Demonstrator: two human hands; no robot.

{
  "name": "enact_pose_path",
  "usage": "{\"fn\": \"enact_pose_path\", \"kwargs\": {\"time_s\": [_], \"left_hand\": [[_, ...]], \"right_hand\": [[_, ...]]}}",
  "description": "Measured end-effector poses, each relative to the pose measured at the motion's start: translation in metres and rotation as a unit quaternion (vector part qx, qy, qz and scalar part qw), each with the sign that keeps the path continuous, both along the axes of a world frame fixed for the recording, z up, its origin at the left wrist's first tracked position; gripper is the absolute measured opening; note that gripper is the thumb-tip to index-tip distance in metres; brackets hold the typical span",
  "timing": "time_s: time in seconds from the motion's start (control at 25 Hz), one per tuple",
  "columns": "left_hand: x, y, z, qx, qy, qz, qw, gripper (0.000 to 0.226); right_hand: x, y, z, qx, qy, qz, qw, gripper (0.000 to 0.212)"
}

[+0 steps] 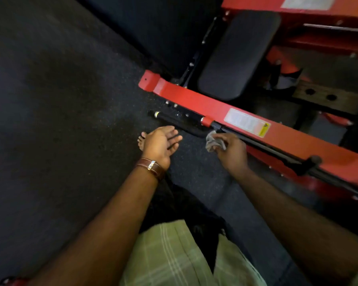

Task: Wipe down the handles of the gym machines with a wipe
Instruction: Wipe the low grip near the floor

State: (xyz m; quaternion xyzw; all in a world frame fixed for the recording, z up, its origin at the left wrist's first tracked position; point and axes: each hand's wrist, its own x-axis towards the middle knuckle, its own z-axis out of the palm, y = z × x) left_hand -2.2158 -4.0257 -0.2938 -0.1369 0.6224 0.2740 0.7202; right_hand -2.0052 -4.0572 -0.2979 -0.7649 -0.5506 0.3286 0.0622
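Beside the red machine frame, low over the dark speckled floor, the right hand pinches a crumpled grey wipe between curled fingers and thumb. That grip holds the wipe bunched at the fingertips, its upper edge touching the black handle that runs along the frame's near side. The handle's free end, with a pale ring, points away to the left. To the left, apart from the handle, the left hand hovers released, palm turned inward, fingers straight, holding nothing. A brown wristband circles its wrist. A black seat pad lies beyond the frame.
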Motion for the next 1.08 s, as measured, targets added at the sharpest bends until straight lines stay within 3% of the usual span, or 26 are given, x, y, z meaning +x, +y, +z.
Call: {"fn": "enact_pose_path", "kwargs": {"time_s": [0.12, 0.28, 0.44, 0.52, 0.64, 0.76, 0.84, 0.92, 1.08], "left_hand": [[0.034, 0.004, -0.043, -0.026, -0.016, 0.081, 0.996, 0.015], [0.088, -0.005, -0.115, -0.114, -0.003, 0.124, 0.986, 0.016], [0.137, -0.018, -0.175, -0.163, -0.004, 0.174, 0.971, 0.011], [0.163, -0.024, -0.2, -0.173, -0.023, 0.218, 0.96, 0.031], [0.195, -0.032, -0.227, -0.17, -0.068, 0.28, 0.942, 0.048], [0.213, -0.036, -0.248, -0.142, -0.086, 0.347, 0.923, 0.055], [0.217, -0.036, -0.256, -0.124, -0.088, 0.39, 0.908, 0.058], [0.216, -0.033, -0.258, -0.106, -0.095, 0.416, 0.898, 0.059], [0.214, -0.031, -0.245, -0.085, -0.091, 0.43, 0.894, 0.063]], "right_hand": [[0.034, 0.028, -0.052, -0.036, 0.091, 0.045, 0.994, 0.036], [0.066, 0.052, -0.116, -0.012, -0.013, 0.122, 0.992, 0.041], [0.095, 0.08, -0.191, -0.018, -0.005, 0.335, 0.942, 0.033], [0.108, 0.09, -0.219, -0.055, 0.038, 0.406, 0.912, 0.031], [0.128, 0.079, -0.247, -0.049, 0.12, 0.403, 0.906, 0.017], [0.107, 0.08, -0.274, -0.036, 0.192, 0.383, 0.903, 0.018], [0.076, 0.093, -0.29, -0.091, 0.18, 0.408, 0.891, 0.01], [0.062, 0.108, -0.299, -0.122, 0.148, 0.447, 0.874, 0.015], [0.106, 0.114, -0.276, -0.121, 0.153, 0.471, 0.861, 0.019]]}}
